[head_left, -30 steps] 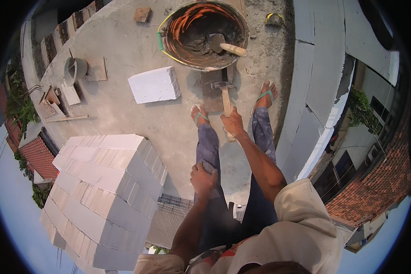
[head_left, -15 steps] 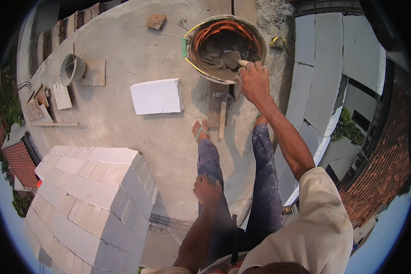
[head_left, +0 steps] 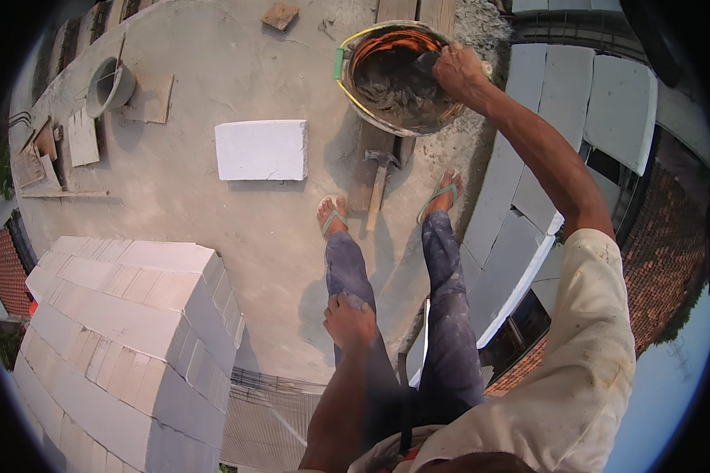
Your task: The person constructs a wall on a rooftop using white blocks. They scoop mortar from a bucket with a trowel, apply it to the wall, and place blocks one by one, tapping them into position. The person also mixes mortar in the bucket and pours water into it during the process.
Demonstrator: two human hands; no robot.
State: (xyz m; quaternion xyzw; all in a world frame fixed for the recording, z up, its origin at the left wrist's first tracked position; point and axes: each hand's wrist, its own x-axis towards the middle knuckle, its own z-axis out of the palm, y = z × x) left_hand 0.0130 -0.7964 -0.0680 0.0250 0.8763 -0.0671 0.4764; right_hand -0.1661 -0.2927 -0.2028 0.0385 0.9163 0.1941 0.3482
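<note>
My right hand point(head_left: 459, 72) is closed round the handle of a trowel, over the right side of a round bucket point(head_left: 368, 117). The trowel's blade point(head_left: 427, 63) dips into wet grey mortar point(head_left: 398, 93); part of it is hidden by mortar and hand. Orange shows on the bucket's inner wall, and its yellow bail has a green grip. On my left knee rests my left hand point(head_left: 349, 319), fingers bent over the trousers and nothing seen in them. A hammer point(head_left: 377, 185) with a wooden handle lies between my sandalled feet, its head on a plank just below the bucket.
A white block point(head_left: 262, 150) lies on the concrete left of the bucket. Stacked white blocks point(head_left: 118, 315) rise at lower left. Block walling point(head_left: 540, 134) runs along the right edge, with tiled roofs lower beyond. A grey pail point(head_left: 110, 88) and board scraps point(head_left: 83, 135) stand at upper left.
My right hand has moved to the right across the bucket with the trowel, whose blade has shifted to the mortar's right side. The view has shifted a little; my left hand stays on the knee.
</note>
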